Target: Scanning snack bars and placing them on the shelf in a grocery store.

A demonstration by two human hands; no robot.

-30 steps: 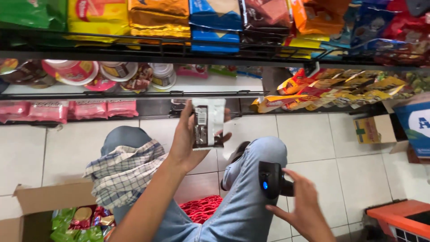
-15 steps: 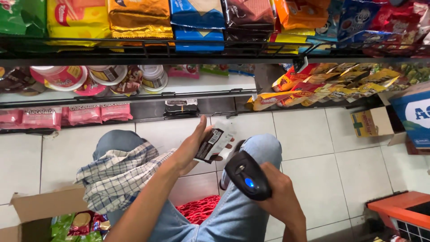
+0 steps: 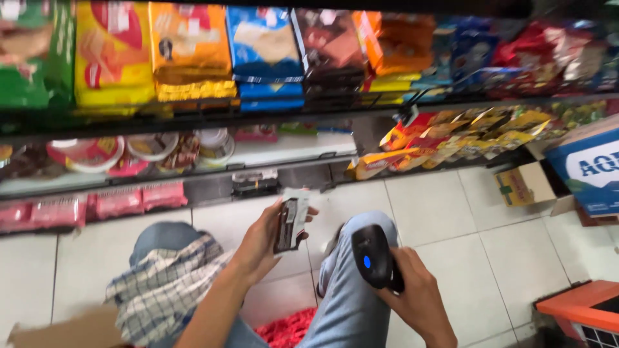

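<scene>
Starting at the lower left of the frame, a checked cloth lies over the person's knee, with pink packets on the lowest shelf above it and tubs one shelf higher. Near the middle, the left hand is closed around a small snack packet, thumb on one edge and fingers behind, holding it upright above the tiled floor just in front of the bottom shelf. The packet is flat, white along one side and dark along the other, its printed side turned toward the scanner (the print is too blurred to make out). Just right of it, the right hand grips a black handheld scanner with a blue light showing, head tilted up toward the packet. By my judgement the packet is lined up for scanning and not yet put on a shelf. Farther right sit yellow and red sachets, a blue carton and an orange crate.
</scene>
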